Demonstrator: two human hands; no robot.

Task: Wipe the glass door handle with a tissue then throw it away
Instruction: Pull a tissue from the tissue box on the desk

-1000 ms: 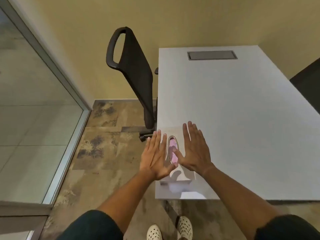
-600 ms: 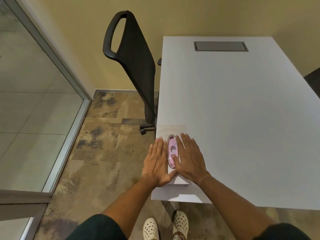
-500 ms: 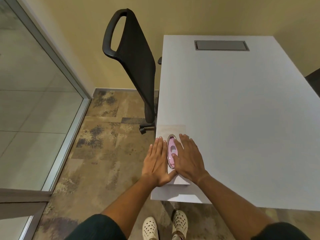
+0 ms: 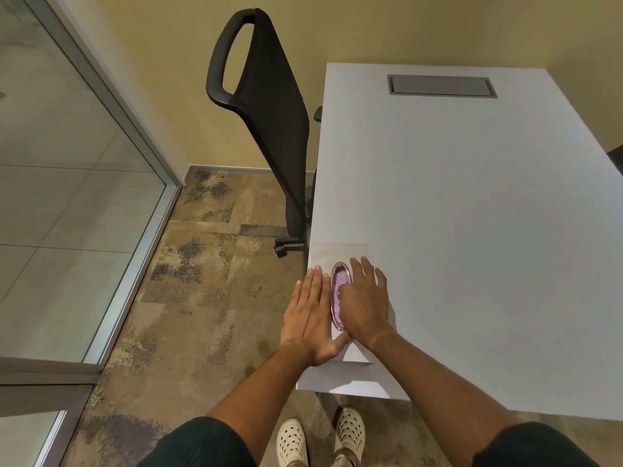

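A pale tissue box [image 4: 340, 252] lies on the near left corner of the white table [image 4: 472, 230]. Its oval metal-rimmed slot [image 4: 337, 291] shows pink tissue inside. My left hand [image 4: 308, 315] rests flat on the box's left side, fingers together. My right hand [image 4: 365, 301] lies on the right side, its thumb and fingertips curling over the slot onto the pink tissue. No tissue is lifted out. A glass wall with a metal frame [image 4: 135, 129] stands at the left; no door handle is in view.
A black mesh office chair [image 4: 269, 112] stands against the table's left edge, behind the box. A grey cable hatch [image 4: 441, 85] sits at the table's far end. Patterned carpet [image 4: 202, 298] covers the floor between the table and the glass. My white shoes [image 4: 320, 439] show below.
My right hand has shifted left over the oval slot, its fingers now curling onto the pink tissue. The left hand stays flat on the box.
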